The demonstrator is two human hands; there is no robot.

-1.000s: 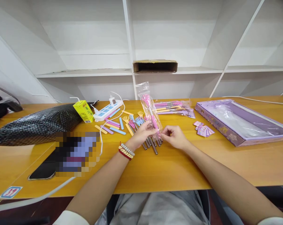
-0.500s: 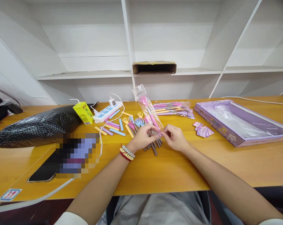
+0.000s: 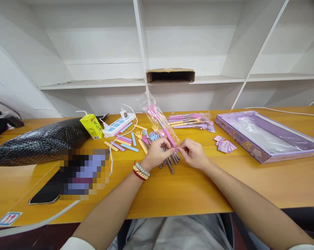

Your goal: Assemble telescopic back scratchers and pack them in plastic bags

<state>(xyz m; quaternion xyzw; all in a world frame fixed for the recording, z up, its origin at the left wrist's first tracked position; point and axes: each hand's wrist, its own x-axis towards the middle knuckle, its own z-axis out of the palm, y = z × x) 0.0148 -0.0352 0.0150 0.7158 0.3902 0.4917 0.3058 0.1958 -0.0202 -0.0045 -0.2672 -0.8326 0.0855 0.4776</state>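
Between my two hands a pink back scratcher (image 3: 169,137) in a clear plastic bag (image 3: 160,118) slants up and away, its claw end farthest from me. My left hand (image 3: 159,151) pinches the near end of the bag. Thumb and fingertips of my right hand (image 3: 192,151) are closed on the same end, close beside the left fingertips. Under and behind my left hand lie loose scratcher heads in yellow, pink and blue (image 3: 154,135) on metal rods (image 3: 170,166). Loose coloured handles (image 3: 125,140) are scattered left of them.
Bagged back scratchers (image 3: 190,119) lie behind my right hand. Small purple cards (image 3: 226,145) and a purple box tray (image 3: 263,158) are to the right. On the left are a power strip (image 3: 117,126), yellow drink carton (image 3: 91,125), black wrapped package (image 3: 42,140) and phone (image 3: 46,189).
The bagged scratcher's far end has swung slightly left and its plastic has spread. Both hands stay closed at its near end, almost in the same place.
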